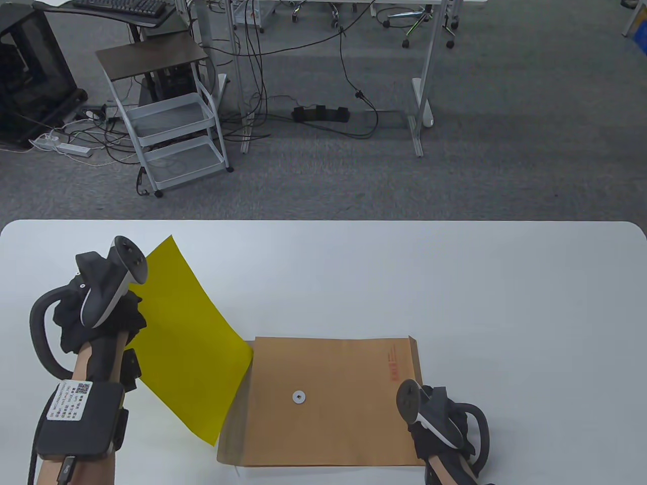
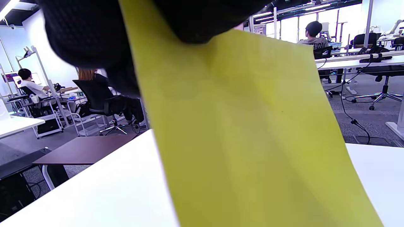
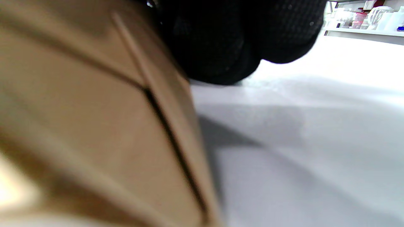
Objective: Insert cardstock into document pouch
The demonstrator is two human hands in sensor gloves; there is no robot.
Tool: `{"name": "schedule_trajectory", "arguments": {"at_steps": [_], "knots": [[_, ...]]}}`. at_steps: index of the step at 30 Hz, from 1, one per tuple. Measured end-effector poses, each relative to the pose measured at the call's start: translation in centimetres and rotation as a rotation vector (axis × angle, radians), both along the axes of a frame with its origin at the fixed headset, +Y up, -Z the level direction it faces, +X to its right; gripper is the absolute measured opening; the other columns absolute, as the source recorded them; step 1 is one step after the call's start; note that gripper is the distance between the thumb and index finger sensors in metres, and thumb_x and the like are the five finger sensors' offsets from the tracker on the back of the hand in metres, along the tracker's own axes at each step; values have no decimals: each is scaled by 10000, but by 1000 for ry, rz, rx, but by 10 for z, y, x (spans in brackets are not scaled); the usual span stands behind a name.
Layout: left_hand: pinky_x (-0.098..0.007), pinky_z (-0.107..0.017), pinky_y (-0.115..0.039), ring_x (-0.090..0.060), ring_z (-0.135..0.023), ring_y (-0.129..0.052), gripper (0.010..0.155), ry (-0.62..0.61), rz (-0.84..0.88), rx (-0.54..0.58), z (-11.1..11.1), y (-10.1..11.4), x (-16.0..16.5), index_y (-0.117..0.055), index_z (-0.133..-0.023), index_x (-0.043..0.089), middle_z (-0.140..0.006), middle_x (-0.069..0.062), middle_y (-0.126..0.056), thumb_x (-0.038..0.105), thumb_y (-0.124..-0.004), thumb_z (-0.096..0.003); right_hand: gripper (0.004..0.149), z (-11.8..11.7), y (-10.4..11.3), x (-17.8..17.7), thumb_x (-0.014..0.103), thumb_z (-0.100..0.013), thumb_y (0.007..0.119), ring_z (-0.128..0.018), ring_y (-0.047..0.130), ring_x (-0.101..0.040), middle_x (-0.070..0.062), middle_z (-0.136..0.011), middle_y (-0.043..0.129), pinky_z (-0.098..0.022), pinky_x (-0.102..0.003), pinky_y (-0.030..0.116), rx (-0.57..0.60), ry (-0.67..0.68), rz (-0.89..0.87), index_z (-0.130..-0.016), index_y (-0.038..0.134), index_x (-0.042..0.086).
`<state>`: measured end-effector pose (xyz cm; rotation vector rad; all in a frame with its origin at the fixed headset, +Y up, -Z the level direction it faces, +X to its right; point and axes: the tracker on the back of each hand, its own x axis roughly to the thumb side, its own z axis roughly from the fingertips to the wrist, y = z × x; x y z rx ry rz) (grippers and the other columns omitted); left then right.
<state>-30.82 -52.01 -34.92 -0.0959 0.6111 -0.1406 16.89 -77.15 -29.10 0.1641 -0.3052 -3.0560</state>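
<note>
A yellow cardstock sheet (image 1: 187, 343) is held tilted above the table by my left hand (image 1: 132, 314), which pinches its left edge. In the left wrist view the gloved fingers (image 2: 189, 19) grip the sheet (image 2: 252, 126) from the top. The sheet's lower right corner reaches the left end of a brown document pouch (image 1: 343, 404), which lies flat with a white string button (image 1: 299, 397) on it. The pouch's flap (image 1: 233, 429) lies open at the left. My right hand (image 1: 429, 424) holds the pouch's near right corner; its fingers (image 3: 233, 41) touch the pouch edge (image 3: 79, 110).
The white table (image 1: 404, 273) spreads far and right of the pouch. Beyond its far edge are grey carpet, a white rolling cart (image 1: 172, 131) and desk legs with cables.
</note>
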Motion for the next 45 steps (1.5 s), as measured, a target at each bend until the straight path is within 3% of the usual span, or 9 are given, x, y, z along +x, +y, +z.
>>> {"name": "schedule_trajectory", "arguments": {"at_steps": [8,15,20,28,30,34,38,40,45], "knots": [[-464,-475,-879,-275,-503,-1057,311,-16,7,16,-8,-39,-8,-818,-928,150,-760,-76,-990,178,-691,-646,306,0,0,0,185,-757,633,-458,943,-187,-137,-687,844,-434,-426,797,1,1,1,-973,638,-32],[-455,-475,-881,-260,-506,-1055,316,2,-12,-12,-12,-97,-23,-799,-937,150,-766,-67,-980,184,-679,-647,308,0,0,0,186,-756,633,-458,943,-187,-137,-688,844,-434,-426,796,1,1,1,-973,639,-33],[-454,-469,-881,-259,-499,-1053,320,55,51,-75,-6,-138,-43,-793,-943,140,-764,-72,-979,182,-676,-647,307,0,0,0,185,-756,634,-457,943,-188,-138,-687,844,-433,-426,796,1,1,1,-972,639,-33],[-449,-481,-877,-251,-523,-1044,352,72,90,-178,9,-184,-58,-740,-993,112,-798,-81,-954,185,-653,-659,306,0,0,-1,185,-757,632,-456,943,-188,-138,-687,844,-433,-426,797,5,3,11,-972,639,-33],[-448,-481,-878,-248,-524,-1044,354,52,82,-152,14,-191,-60,-739,-994,117,-798,-78,-953,184,-653,-658,303,0,0,-1,182,-759,631,-457,943,-188,-138,-687,844,-433,-426,797,5,2,10,-973,639,-33],[-440,-472,-883,-238,-506,-1046,347,-35,143,45,35,-195,-61,-767,-981,148,-777,-64,-963,188,-659,-654,306,0,0,-1,185,-758,632,-457,943,-187,-138,-687,844,-433,-426,797,6,1,10,-973,639,-33],[-432,-459,-888,-229,-486,-1048,343,-96,259,165,54,-199,-64,-789,-971,157,-759,-60,-973,190,-667,-651,307,0,0,-1,185,-756,633,-456,943,-188,-139,-686,844,-433,-426,797,5,2,10,-972,639,-33],[-439,-451,-889,-238,-478,-1051,356,-140,366,167,56,-203,-67,-787,-984,142,-756,-73,-978,185,-673,-650,307,0,0,-1,185,-756,634,-456,943,-189,-140,-687,843,-434,-427,796,2,1,7,-972,639,-33],[-449,-462,-880,-251,-505,-1043,397,-77,650,99,60,-206,-74,-720,-1041,76,-788,-91,-957,187,-656,-666,309,0,0,-1,186,-755,634,-458,942,-188,-138,-687,843,-434,-427,796,2,0,-1,-973,638,-33]]}}
